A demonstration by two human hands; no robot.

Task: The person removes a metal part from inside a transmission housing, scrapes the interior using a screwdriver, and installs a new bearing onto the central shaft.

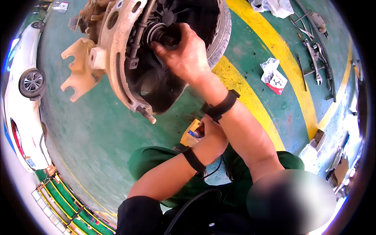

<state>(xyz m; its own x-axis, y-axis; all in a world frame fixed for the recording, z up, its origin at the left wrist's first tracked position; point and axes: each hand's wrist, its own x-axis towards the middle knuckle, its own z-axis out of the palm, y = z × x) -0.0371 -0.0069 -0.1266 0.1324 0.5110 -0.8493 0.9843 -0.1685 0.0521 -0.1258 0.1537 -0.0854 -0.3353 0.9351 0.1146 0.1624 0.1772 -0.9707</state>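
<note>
A gearbox bell housing fills the top of the view, its dark hollow turned toward me. Inside it a round bearing sits around a dark shaft. My right hand reaches into the hollow, thumb and fingers curled about the bearing and shaft. Lower down, my left hand lies under my right forearm, closed around a red and dark cylinder with a pale end; its kind is unclear. A yellow box is right beside that hand. Part of the left hand is hidden.
A fork-shaped metal bracket juts out left of the housing. On the green floor at right are a small white and red box, wrenches and long bars. A white car stands at far left.
</note>
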